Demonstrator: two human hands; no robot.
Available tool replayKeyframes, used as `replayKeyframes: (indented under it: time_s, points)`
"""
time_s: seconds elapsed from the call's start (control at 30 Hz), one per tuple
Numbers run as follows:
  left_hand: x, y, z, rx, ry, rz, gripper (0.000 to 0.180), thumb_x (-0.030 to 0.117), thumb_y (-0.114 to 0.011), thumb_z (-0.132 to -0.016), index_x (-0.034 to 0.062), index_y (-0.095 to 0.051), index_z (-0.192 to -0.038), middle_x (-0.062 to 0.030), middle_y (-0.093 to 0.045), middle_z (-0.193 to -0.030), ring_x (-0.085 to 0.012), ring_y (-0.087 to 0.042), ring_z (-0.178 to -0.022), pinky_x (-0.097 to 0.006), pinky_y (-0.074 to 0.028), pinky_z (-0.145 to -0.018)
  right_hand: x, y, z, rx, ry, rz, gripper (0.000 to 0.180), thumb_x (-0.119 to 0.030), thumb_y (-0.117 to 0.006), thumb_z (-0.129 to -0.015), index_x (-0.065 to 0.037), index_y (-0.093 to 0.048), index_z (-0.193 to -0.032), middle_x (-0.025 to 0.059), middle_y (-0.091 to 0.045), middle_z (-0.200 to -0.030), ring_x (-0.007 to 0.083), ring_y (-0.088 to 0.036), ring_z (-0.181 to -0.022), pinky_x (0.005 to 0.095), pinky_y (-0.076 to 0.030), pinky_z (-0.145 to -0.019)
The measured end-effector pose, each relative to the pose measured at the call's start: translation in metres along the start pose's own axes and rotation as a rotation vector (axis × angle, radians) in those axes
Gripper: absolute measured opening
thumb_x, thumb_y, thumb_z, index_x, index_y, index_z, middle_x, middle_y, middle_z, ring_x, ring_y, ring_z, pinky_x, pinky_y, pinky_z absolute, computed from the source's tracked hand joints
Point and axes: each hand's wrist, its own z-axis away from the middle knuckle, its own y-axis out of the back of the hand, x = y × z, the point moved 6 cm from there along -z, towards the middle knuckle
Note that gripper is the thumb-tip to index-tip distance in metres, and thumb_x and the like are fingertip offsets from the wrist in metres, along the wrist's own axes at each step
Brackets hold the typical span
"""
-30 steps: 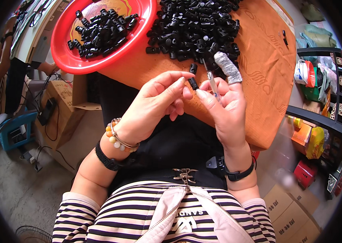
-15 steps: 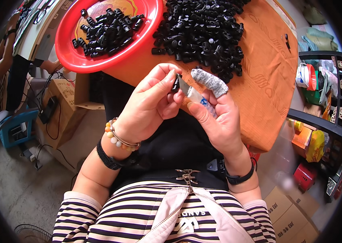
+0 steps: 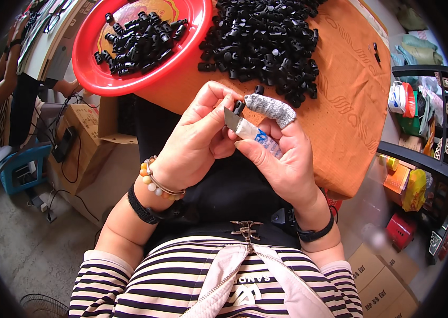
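Pinching a small black cylinder [image 3: 239,107] in the left hand [image 3: 208,119], just off the middle of the view toward 12 o'clock. Closing thumb and fingertips right down on the little thing, so hiding a good chunk of it. Aiming the visible end up toward 1, so running the long axis roughly 1 to 7, going only by the bit peeking out.

Gripping a short knife [image 3: 255,133] in the right hand [image 3: 287,164], wrapping thumb and fingers snugly around the handle. Pointing the blade tip off to 10, lining up the knife's long axis 10 to 4, and crossing the blade right in front of the cylinder. Not managing to tell whether touching it or just overlapping in view. Wearing a grey knitted finger sleeve [image 3: 271,108] on one right-hand finger, pointing to about 10 too.

Seeing another black piece [image 3: 259,89] just past the sleeve toward 12, a red basin [image 3: 83,61] holding more at 11, plus a big black heap [image 3: 261,45] between 12 and 1 on an orange tablecloth [image 3: 348,100].

Writing-wise, noticing blue printing on the pale handle wrap, running partly under the thumb, light lettering on the striped top [image 3: 176,270] at 6, and dark characters on cardboard boxes [image 3: 383,281] around 4.
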Motion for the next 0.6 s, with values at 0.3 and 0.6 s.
replayKeyframes:
  time_s: [0.3,0.6]
  points:
    - [0.0005,0.0013,0.0010,0.014,-0.012,-0.013,0.009,0.016,-0.039,-0.096,0.0129,-0.044,-0.102,0.0044,-0.049,-0.084,0.0005,-0.038,-0.056,-0.014,-0.025,-0.044,0.0014,-0.0002,-0.0011,-0.036,0.011,-0.026,0.039,-0.001,-0.058,-0.084,0.004,-0.041,-0.119,0.0112,-0.060,-0.094,0.0120,-0.059,-0.087,0.0224,-0.047,-0.077]
    - [-0.0006,0.0034,0.0029,0.019,0.003,0.000,0.009,0.018,-0.039,-0.096,0.0128,-0.045,-0.100,0.0031,-0.048,-0.073,-0.0002,-0.036,-0.054,-0.014,-0.026,-0.044,0.0019,-0.0012,-0.0012,-0.070,-0.030,-0.082,0.037,-0.001,-0.055,-0.085,0.003,-0.041,-0.119,0.0119,-0.060,-0.098,0.0140,-0.059,-0.092,0.0237,-0.047,-0.080]
